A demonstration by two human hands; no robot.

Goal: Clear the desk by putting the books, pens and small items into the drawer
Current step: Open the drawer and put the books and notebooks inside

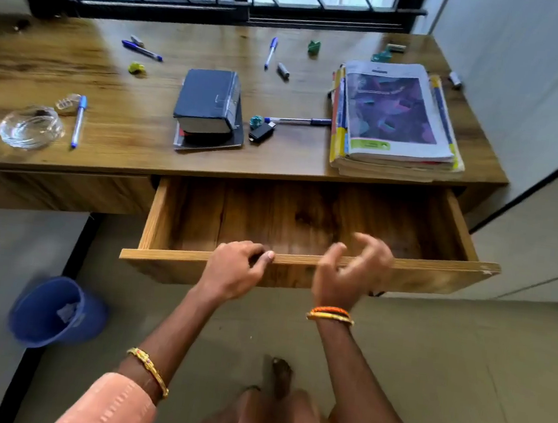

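I have the drawer [304, 221] pulled out in the lower middle of the frame, and its wooden floor shows bare, so I judge the opening step done and nothing stowed yet. My left hand [235, 268] rests on the drawer's front edge, fingers curled over the lip and thumb against it. My right hand [350, 270] is blurred just above the same edge at centre right, fingers spread loosely and holding nothing.

Next I would lift both hands up to the desk [135, 127] and start carrying things down; the big stack of books [395, 120] at the right sits just behind the drawer and looks like a two-handed lift.

Counting what lies on the desk: two piles of books, that stack at the right and the thick dark book [208, 100] lying on a thinner one at centre. Five pens: one at upper left [142, 50], one at upper centre [271, 52], one beside the stack [297, 121], one at the left [78, 121], and a short grey one [283, 71]. A glass ashtray [31, 126] sits at far left. Small items are several: a yellow-green one [136, 68], green ones near the top edge, a black one [261, 133] by the centre book; I cannot tell what the others are.
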